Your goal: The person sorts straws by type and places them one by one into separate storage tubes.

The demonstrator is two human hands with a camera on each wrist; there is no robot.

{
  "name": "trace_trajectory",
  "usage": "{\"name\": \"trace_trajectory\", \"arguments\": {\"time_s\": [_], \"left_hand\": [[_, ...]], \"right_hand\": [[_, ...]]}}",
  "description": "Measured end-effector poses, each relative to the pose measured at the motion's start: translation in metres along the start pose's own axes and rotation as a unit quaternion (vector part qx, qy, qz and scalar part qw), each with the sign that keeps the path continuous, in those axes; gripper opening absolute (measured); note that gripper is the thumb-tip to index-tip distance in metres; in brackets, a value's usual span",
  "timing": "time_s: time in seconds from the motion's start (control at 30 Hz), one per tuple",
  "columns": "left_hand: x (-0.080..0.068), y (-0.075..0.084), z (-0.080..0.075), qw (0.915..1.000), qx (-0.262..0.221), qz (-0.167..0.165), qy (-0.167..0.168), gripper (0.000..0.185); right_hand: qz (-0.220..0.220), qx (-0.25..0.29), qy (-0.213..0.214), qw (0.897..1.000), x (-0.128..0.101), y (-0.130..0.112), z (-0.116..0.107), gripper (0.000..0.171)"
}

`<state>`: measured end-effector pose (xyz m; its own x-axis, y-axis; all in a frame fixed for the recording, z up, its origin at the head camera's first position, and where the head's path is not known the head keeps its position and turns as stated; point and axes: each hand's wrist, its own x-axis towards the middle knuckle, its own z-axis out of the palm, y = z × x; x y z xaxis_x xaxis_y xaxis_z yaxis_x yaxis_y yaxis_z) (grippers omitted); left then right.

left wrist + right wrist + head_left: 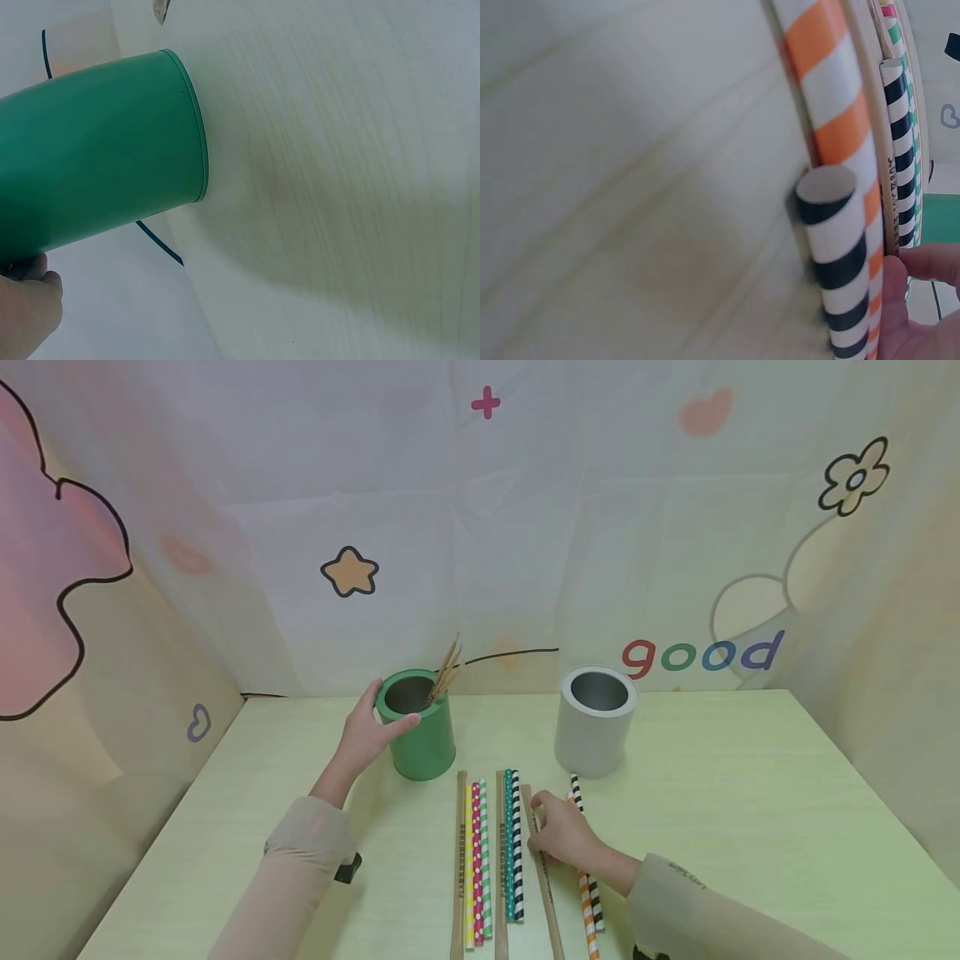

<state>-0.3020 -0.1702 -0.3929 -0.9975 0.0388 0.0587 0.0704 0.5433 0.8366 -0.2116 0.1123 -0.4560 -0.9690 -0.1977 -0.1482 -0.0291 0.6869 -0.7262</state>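
My left hand (367, 731) grips the rim of a green cup (423, 747), thumb across the near side and fingers round its left. Several thin brown sticks (444, 681) lean out of that cup. In the head view my right hand (566, 837) pinches a long brown paper-wrapped pair of chopsticks (551, 906) with dark lettering, lying slanted. An orange-striped straw (587, 902) and a black-striped straw (597, 914) pass beneath this hand. In the right wrist view, the thumb and fingertips (930, 262) meet at the lettered wrapper (889, 187).
A white cup (592, 743) stands back right. Left of my right hand lie yellow (469, 860), pink dotted (477, 877), green-striped (486, 868), teal (509, 843) and black-striped (517, 860) straws, with two more brown wrapped sticks (459, 852) among them. A printed curtain (420, 485) hangs behind.
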Motion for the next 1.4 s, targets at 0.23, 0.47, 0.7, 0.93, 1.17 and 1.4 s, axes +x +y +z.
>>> {"name": "trace_trajectory", "arguments": {"time_s": [0.23,0.47,0.7,0.93,1.17,1.4], "left_hand": [[-0.0002,-0.0013,-0.0004,1.0,0.001,-0.003,-0.003,0.099],[0.0011,-0.0026,-0.0003,1.0,0.005,-0.002,-0.003,0.1],[0.0012,-0.0019,-0.0006,1.0,0.003,0.0,0.0,0.1],[0.0018,-0.0018,-0.0008,1.0,0.003,-0.002,0.001,0.101],[0.0015,-0.0019,-0.0004,1.0,0.006,-0.004,0.001,0.1],[0.0015,-0.0013,-0.0004,1.0,0.005,-0.005,-0.001,0.099]], "right_hand": [[0.003,-0.009,-0.002,1.0,-0.0001,0.0001,0.0007,0.052],[0.003,-0.017,0.001,1.0,-0.0002,-0.0008,0.0,0.05],[0.009,-0.034,0.006,0.999,0.0015,-0.004,-0.0006,0.049],[0.006,-0.042,0.015,0.999,0.0037,-0.0024,-0.0009,0.046],[0.016,-0.045,0.015,0.999,0.0047,-0.003,-0.0017,0.042],[0.045,-0.01,0.002,0.999,0.0056,-0.0061,-0.0077,0.039]]}}
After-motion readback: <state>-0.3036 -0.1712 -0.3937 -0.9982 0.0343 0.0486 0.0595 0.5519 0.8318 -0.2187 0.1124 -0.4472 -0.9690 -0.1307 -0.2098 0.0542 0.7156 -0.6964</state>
